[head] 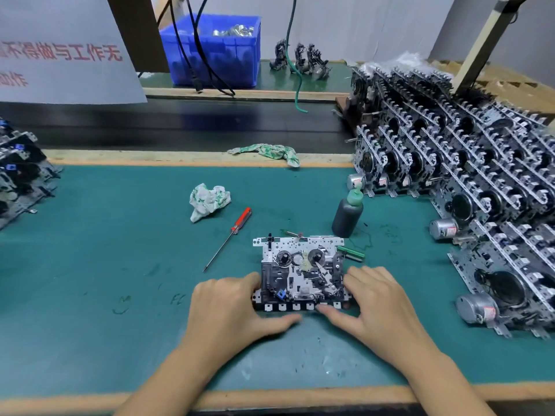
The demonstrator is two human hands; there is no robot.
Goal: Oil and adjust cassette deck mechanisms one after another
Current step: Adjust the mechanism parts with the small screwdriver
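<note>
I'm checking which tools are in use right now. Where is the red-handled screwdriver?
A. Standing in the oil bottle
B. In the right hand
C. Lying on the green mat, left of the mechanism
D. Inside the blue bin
C: the red-handled screwdriver lies untouched on the green mat, left of the mechanism, which both hands are on.

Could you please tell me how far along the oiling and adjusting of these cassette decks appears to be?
Done: possibly the small stack of mechanisms at far left, though that is a guess. In hand: one mechanism lies flat, left hand and right hand at its near edge; screwdriver and oil bottle lie untouched. Left: the big stack on the right.
</note>
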